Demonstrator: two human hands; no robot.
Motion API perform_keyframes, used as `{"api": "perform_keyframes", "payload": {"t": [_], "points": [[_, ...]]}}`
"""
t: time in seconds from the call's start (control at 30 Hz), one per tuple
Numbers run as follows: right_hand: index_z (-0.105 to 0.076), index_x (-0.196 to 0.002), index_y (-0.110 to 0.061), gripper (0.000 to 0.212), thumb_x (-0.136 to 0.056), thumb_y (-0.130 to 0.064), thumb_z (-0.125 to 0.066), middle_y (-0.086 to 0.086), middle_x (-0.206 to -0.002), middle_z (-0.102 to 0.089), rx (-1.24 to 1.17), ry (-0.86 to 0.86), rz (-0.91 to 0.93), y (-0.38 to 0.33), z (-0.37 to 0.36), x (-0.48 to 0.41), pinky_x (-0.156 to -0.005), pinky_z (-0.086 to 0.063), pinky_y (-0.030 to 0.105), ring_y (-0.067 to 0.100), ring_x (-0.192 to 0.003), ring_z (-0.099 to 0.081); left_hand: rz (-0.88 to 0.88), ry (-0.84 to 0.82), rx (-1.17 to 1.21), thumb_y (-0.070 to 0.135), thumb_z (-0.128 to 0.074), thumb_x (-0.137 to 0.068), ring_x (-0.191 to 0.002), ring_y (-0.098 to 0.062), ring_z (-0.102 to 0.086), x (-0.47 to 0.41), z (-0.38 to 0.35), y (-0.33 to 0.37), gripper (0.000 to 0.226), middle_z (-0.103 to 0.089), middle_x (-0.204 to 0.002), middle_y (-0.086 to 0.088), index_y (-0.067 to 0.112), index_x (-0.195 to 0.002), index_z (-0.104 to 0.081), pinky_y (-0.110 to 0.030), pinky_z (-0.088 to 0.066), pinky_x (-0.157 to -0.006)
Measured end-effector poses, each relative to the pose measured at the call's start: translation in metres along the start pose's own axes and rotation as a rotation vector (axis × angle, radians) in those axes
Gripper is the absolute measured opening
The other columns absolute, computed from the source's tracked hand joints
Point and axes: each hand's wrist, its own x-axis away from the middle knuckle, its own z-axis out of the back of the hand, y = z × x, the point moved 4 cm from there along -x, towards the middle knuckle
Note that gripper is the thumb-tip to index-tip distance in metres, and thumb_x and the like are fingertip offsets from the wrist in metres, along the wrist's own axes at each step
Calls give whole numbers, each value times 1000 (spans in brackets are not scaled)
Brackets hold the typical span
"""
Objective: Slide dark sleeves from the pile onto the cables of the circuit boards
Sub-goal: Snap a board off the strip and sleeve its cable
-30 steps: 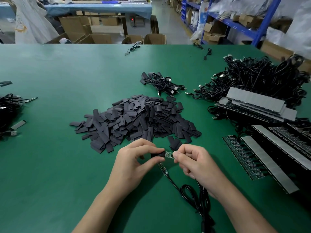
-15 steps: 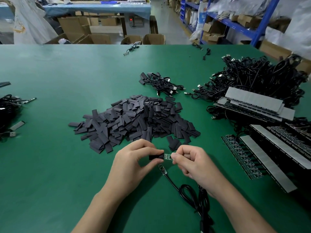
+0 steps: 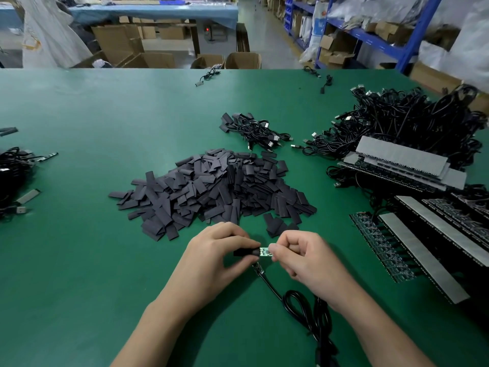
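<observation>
A broad pile of flat dark sleeves point(image 3: 211, 186) lies mid-table. Just in front of it my left hand point(image 3: 214, 258) pinches one dark sleeve point(image 3: 244, 252) between thumb and fingers. My right hand point(image 3: 307, 258) pinches the far end of a small green circuit board point(image 3: 265, 252). The sleeve's mouth meets the board's left end. The board's black cable point(image 3: 299, 305) loops on the green table point(image 3: 79, 260) beneath my hands and runs toward me.
Trays of circuit boards point(image 3: 412, 231) with grey strips sit at the right, backed by a big tangle of black cables point(image 3: 407, 123). A smaller bundle of sleeved cables point(image 3: 254, 129) lies behind the pile. More cables point(image 3: 13, 173) rest at the left edge.
Both hands stayed in place over the cable. The sleeve in my left hand has shifted slightly along the board; more of the green board shows between my fingers.
</observation>
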Motion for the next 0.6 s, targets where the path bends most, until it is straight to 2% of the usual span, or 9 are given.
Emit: {"api": "perform_keyframes", "payload": {"t": [0.17,0.27,0.43,0.6], "points": [[-67,-74,-20,34,-82,-52,-65,-3,-55,-51,-31,-19,-25,1,2,-1,-48,-29,25,16,-52,-37,-29,-10,-32,32,-82,-85,-90,-6,-64,0,0,0,18,-66,-98,16,28,-102,-81,-33,-55,-81],[-67,-75,-18,33,-83,-50,-66,-3,-55,-51,-50,-34,-32,1,0,-1,-47,-30,23,13,-51,-37,-67,14,-68,39,-77,-87,-88,-6,-63,-1,0,3,18,-66,-97,16,28,-101,-80,-32,-54,-79],[-69,-78,-18,28,-92,-42,-65,-4,-57,-53,-53,-74,-31,-2,-4,1,-48,-31,21,12,-51,-37,-50,22,34,42,-72,-91,-88,-6,-64,0,-4,6,18,-65,-96,15,29,-101,-79,-33,-55,-78],[-72,-83,-22,24,-98,-38,-63,-1,-64,-61,-72,-112,-10,-9,0,2,-53,-40,21,12,-52,-49,-18,71,80,41,-72,-91,-89,-6,-66,0,-1,4,18,-65,-97,17,28,-102,-79,-33,-57,-76]]}}
